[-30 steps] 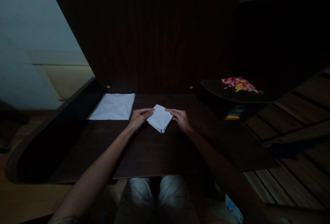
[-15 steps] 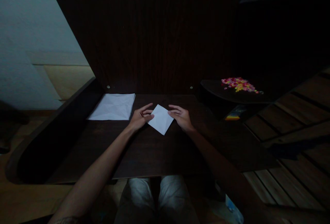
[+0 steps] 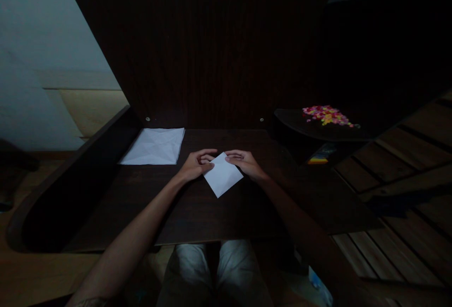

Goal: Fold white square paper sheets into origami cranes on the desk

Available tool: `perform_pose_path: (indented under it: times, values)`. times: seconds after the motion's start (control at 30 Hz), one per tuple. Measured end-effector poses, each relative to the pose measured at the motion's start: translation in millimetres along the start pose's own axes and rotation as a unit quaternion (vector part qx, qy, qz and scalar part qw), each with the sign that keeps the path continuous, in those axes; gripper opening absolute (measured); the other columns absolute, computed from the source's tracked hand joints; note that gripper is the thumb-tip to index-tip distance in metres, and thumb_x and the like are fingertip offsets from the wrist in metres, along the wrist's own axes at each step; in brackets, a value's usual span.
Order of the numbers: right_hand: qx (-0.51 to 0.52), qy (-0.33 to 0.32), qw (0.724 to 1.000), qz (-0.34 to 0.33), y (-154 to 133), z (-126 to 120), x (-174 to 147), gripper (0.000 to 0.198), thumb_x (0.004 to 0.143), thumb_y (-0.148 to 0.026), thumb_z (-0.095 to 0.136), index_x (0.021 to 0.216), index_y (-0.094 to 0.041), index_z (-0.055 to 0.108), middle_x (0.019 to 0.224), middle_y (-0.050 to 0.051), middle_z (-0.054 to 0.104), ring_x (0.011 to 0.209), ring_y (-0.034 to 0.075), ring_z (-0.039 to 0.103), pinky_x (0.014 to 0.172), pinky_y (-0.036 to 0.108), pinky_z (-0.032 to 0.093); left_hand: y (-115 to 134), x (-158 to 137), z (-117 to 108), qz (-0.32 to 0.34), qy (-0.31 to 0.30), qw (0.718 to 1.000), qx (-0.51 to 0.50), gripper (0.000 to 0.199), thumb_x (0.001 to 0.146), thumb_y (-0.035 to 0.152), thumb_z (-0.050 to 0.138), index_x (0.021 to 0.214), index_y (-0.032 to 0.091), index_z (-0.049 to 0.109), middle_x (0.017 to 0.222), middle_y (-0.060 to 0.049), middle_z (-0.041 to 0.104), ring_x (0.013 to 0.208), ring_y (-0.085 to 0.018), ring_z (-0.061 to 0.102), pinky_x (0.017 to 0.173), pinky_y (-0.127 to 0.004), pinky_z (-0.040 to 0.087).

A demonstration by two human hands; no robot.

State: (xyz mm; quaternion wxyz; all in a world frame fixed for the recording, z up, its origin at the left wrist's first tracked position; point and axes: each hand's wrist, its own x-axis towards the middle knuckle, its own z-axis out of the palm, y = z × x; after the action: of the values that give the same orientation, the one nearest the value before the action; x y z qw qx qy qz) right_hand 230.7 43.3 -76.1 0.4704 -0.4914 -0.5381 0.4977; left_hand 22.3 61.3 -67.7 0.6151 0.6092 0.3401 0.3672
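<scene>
A small white folded paper point(image 3: 223, 176) is held as a diamond above the dark desk, one corner pointing toward me. My left hand point(image 3: 197, 165) pinches its upper left edge, thumb on top and fingers behind. On the opposite side, my right hand point(image 3: 245, 163) grips the upper right edge in the same way, its thumb near the top corner. The fingers behind the paper are partly hidden. To the left of my left hand lies a stack of creased white paper sheets point(image 3: 155, 146).
The dark wooden desk point(image 3: 141, 203) has a raised side panel point(image 3: 70, 184) on the left and a tall back panel point(image 3: 197, 52). A rounded shelf point(image 3: 289, 121) at right bears a pile of small pink, red and yellow pieces point(image 3: 328, 115). Wooden slats point(image 3: 406, 255) lie beyond.
The folded paper has come slightly nearer to me and turned a little. Both hands have moved closer together along its upper edges, with the fingertips now near the top corner.
</scene>
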Motion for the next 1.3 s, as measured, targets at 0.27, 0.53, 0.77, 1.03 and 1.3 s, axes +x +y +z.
perform_pose_path:
  times: [0.27, 0.53, 0.77, 1.03, 1.3]
  values:
    - [0.021, 0.027, 0.999, 0.001, 3.7, 1.0, 1.6, 0.026, 0.056, -0.029, 0.077, 0.077, -0.017, 0.069, 0.076, 0.003, 0.071, 0.071, 0.016, 0.064, 0.068, 0.029, 0.048, 5.4, -0.6, 1.9, 0.073, 0.063, 0.981, 0.171, 0.044, 0.064, 0.027, 0.075, 0.107, 0.017, 0.067, 0.104, -0.009, 0.067, 0.086, -0.019, 0.058, 0.074, -0.031, 0.046]
    - [-0.003, 0.013, 1.0, -0.02, 0.1, 3.3, -1.1, 0.024, 0.061, -0.036, 0.074, 0.074, -0.017, 0.068, 0.074, 0.004, 0.069, 0.07, 0.016, 0.062, 0.065, 0.029, 0.046, -0.7, -0.5, 5.4, -0.016, -0.05, 0.998, 0.032, 0.057, 0.057, 0.023, 0.081, 0.109, 0.012, 0.063, 0.077, -0.003, 0.067, 0.07, -0.015, 0.062, 0.066, -0.027, 0.048]
    - [0.003, 0.075, 0.994, -0.073, 4.7, 1.1, 2.8, 0.027, 0.062, -0.041, 0.074, 0.071, -0.017, 0.065, 0.073, 0.004, 0.068, 0.071, 0.017, 0.062, 0.067, 0.029, 0.047, 3.9, -1.3, 3.6, -0.016, -0.022, 0.999, 0.045, 0.061, 0.057, 0.026, 0.081, 0.114, 0.014, 0.061, 0.074, -0.001, 0.067, 0.07, -0.016, 0.063, 0.068, -0.028, 0.048]
    - [0.058, 0.018, 0.998, 0.022, 3.8, 0.3, 0.1, 0.051, 0.057, -0.033, 0.079, 0.103, -0.019, 0.06, 0.071, 0.0, 0.067, 0.065, 0.016, 0.065, 0.059, 0.027, 0.049, 2.4, 4.4, -1.4, 0.008, 0.12, 0.992, -0.044, 0.077, 0.053, 0.022, 0.083, 0.123, 0.014, 0.051, 0.079, -0.001, 0.067, 0.074, -0.016, 0.065, 0.072, -0.028, 0.051]
    - [0.052, 0.079, 0.996, -0.003, 8.0, 1.0, 2.8, 0.052, 0.056, -0.033, 0.079, 0.101, -0.017, 0.06, 0.063, -0.001, 0.065, 0.06, 0.016, 0.064, 0.057, 0.027, 0.049, -1.5, 5.9, 4.6, -0.012, 0.126, 0.986, -0.111, 0.086, 0.053, 0.017, 0.084, 0.128, 0.017, 0.043, 0.1, -0.011, 0.07, 0.087, -0.023, 0.068, 0.079, -0.038, 0.054]
